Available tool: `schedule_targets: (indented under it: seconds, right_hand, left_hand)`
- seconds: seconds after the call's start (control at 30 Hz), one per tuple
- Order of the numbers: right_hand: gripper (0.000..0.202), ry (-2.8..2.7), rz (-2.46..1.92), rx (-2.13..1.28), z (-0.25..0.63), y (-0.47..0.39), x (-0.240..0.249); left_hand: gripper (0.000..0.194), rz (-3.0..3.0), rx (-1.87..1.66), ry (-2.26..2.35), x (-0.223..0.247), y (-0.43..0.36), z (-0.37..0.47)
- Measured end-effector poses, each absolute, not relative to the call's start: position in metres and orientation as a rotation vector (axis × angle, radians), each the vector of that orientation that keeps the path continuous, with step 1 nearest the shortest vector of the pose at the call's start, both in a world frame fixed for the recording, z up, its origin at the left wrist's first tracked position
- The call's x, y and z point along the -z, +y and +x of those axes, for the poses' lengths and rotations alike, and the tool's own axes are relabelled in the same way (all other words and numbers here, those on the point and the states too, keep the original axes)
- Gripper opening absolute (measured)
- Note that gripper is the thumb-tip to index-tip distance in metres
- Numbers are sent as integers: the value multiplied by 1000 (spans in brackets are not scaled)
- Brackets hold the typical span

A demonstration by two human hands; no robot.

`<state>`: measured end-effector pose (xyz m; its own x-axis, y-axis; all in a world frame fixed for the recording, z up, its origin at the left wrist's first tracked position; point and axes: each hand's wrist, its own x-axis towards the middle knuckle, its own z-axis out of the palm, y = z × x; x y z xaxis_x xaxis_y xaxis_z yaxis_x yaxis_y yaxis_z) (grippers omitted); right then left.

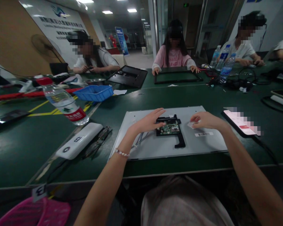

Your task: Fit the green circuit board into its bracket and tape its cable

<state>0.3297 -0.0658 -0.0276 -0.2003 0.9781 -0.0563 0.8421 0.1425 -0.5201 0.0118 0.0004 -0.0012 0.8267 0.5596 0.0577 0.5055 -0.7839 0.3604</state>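
A flat grey metal panel (151, 149), like the back of a display, lies before me on the green table. Fixed near its middle is a green circuit board (171, 128) in a black plastic bracket (180, 141). My left hand (148, 121) is open, fingers stretched over the bracket's left side and thumb at the board's edge. To the right of the board, my right hand (205, 121) pinches a small whitish scrap (191, 125) close above the panel. Whether the scrap is tape or paper I cannot tell. Grey cables (140, 139) run out below my left wrist.
On the left are a white power bank (80, 141), eyeglasses (99, 141), a tilted-looking water bottle (63, 102) and a blue tray (94, 93). A lit phone (241, 122) lies right. Across the table a person (173, 56) holds a black frame (178, 82); other people sit either side.
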Motion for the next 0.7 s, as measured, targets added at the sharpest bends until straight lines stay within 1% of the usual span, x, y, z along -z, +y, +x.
schedule_targets:
  seconds: [0.17,0.23,0.33,0.53,0.7]
  right_hand:
    - [13,-2137,-1661,-737,328,-64,31]
    - [12,-2117,-1640,-781,328,-64,31]
    - [18,-2047,-1572,-902,322,-67,30]
    - [26,-1985,-1343,-1181,302,-75,26]
    - [35,-1929,-1308,-1241,296,-75,31]
  left_hand:
    - [70,2696,-250,807,6,2,15]
    - [71,2704,-257,803,7,0,17]
    - [69,2715,-274,783,4,-7,23]
    - [53,2768,-311,600,-4,-24,38]
    - [46,2849,-317,470,-4,-37,50]
